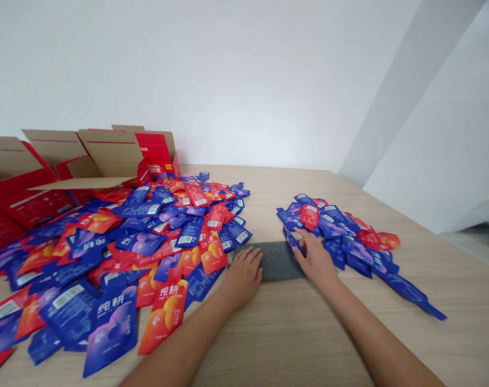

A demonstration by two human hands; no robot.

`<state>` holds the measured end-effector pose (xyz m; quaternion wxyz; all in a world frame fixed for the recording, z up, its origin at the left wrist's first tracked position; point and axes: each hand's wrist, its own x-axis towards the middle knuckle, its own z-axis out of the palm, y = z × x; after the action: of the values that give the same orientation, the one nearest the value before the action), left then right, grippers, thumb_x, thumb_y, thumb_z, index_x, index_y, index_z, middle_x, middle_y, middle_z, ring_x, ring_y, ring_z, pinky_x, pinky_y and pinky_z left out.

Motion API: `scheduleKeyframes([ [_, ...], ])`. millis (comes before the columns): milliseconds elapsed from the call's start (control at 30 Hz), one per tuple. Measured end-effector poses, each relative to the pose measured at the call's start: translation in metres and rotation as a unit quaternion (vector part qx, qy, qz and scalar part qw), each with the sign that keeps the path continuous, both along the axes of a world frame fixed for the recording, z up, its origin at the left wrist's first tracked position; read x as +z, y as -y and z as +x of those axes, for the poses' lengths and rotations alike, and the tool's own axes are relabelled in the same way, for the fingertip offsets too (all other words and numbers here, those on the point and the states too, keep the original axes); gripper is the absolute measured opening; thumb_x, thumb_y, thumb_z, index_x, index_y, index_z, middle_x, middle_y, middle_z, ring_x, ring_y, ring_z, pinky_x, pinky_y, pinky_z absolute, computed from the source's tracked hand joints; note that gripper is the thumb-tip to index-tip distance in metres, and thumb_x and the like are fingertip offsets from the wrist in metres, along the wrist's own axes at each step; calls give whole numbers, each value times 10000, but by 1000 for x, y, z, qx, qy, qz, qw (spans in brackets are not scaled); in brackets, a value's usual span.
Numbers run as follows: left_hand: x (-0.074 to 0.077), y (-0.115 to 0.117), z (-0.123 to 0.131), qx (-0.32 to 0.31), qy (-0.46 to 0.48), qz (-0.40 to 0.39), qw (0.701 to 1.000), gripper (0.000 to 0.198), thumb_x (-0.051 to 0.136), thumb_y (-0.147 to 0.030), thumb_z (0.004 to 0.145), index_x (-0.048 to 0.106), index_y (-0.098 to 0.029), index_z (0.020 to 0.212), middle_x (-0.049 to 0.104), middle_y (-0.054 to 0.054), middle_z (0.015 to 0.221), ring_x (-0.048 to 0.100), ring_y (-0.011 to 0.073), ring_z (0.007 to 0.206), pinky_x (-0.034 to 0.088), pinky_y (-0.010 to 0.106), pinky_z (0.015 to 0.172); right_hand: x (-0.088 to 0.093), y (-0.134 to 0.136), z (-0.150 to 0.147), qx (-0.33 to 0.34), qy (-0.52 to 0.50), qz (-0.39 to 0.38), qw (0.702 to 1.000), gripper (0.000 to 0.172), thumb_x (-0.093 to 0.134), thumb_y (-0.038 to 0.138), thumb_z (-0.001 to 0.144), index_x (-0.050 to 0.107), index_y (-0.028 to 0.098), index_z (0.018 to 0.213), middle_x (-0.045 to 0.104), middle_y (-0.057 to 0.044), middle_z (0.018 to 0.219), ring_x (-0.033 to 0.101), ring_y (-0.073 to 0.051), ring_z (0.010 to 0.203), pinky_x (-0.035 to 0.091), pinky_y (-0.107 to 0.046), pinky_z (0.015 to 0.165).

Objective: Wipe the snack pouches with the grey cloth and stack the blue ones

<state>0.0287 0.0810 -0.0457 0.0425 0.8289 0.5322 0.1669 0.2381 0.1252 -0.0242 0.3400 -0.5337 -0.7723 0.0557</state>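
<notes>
My left hand [244,273] lies flat, fingers stretched out, on the left end of a dark grey mat [279,262]. Between the fingers of my right hand [315,260] is a blue pouch [292,240], held at the mat's right end and partly hidden by the hand. Just beyond that hand sits a smaller pile of blue and red pouches [335,221]. To the left of my left hand spreads a large heap of blue and red pouches [148,236], with an orange-red pouch [164,312] at its near edge.
Opened red cardboard boxes [107,153] with brown insides stand at the back left, behind the heap. A long blue pouch [409,290] trails from the smaller pile across the wooden table [441,344]. A white wall [244,80] rises behind the table.
</notes>
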Motion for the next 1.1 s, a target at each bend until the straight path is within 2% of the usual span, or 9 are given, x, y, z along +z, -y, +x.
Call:
scheduleKeyframes([
  [67, 0, 0, 0, -1, 0, 3, 1000, 402, 401, -202, 876, 475, -103, 1259, 472, 94, 1334, 363, 224, 1260, 289, 387, 1061, 5, 4, -3, 52, -19, -30, 998, 383, 406, 357, 867, 485, 156, 1184, 592, -62, 833, 568, -192, 742, 469, -333, 713],
  [167, -1, 0, -1, -3, 5, 13, 1000, 399, 403, -212, 877, 474, -117, 1257, 476, 94, 1330, 366, 225, 1258, 300, 398, 1054, 5, 6, -6, 93, -36, -51, 994, 347, 343, 381, 909, 543, 181, 1109, 622, -73, 915, 579, -185, 812, 463, -325, 764],
  [300, -2, -1, -1, -4, 2, 15, 1000, 395, 393, -216, 880, 478, -115, 1252, 482, 102, 1323, 366, 230, 1258, 297, 403, 1055, -9, -2, -2, 48, 31, -26, 998, 335, 378, 351, 898, 583, 155, 1077, 617, -104, 965, 550, -218, 922, 415, -369, 866],
  [433, -2, -1, 0, -6, 8, 13, 1000, 393, 386, -218, 879, 480, -128, 1250, 481, 97, 1324, 363, 226, 1262, 298, 405, 1056, -24, -9, 3, 3, 124, -44, 991, 391, 511, 426, 826, 601, 149, 1087, 594, -116, 937, 526, -259, 931, 408, -391, 848],
  [600, -2, 0, 0, -2, 10, 12, 1000, 395, 385, -221, 883, 482, -123, 1253, 479, 94, 1327, 366, 225, 1258, 296, 399, 1057, -29, -13, 2, -1, 144, -59, 988, 390, 587, 438, 772, 612, 148, 1032, 587, -110, 938, 522, -261, 946, 400, -367, 841],
  [800, -2, 0, 0, -2, 7, 15, 1000, 398, 389, -218, 882, 480, -118, 1257, 476, 89, 1330, 366, 225, 1259, 293, 384, 1057, -21, -13, 0, -44, 135, -104, 984, 252, 600, 415, 746, 544, 173, 786, 588, -63, 780, 563, -220, 771, 407, -306, 681],
  [967, -3, 0, 0, -3, 7, 19, 1000, 390, 387, -214, 878, 486, -134, 1247, 482, 88, 1325, 374, 220, 1256, 302, 395, 1052, -8, -9, 6, -123, 65, -136, 981, 211, 587, 379, 728, 447, 221, 735, 554, 3, 653, 562, -189, 628, 342, -259, 540],
  [1033, -4, 0, -1, -2, 10, 21, 1000, 389, 386, -214, 877, 486, -137, 1245, 484, 90, 1323, 376, 219, 1255, 309, 396, 1048, -2, -7, 9, -128, 26, -117, 984, 210, 564, 387, 738, 427, 228, 729, 536, 17, 627, 552, -186, 611, 342, -261, 541],
  [1100, -4, 0, -1, -2, 13, 21, 1000, 389, 388, -214, 874, 487, -139, 1243, 486, 90, 1321, 377, 220, 1255, 312, 398, 1047, 4, -5, 9, -95, -31, -93, 991, 221, 501, 433, 781, 427, 232, 726, 521, 23, 616, 535, -176, 591, 357, -268, 552],
])
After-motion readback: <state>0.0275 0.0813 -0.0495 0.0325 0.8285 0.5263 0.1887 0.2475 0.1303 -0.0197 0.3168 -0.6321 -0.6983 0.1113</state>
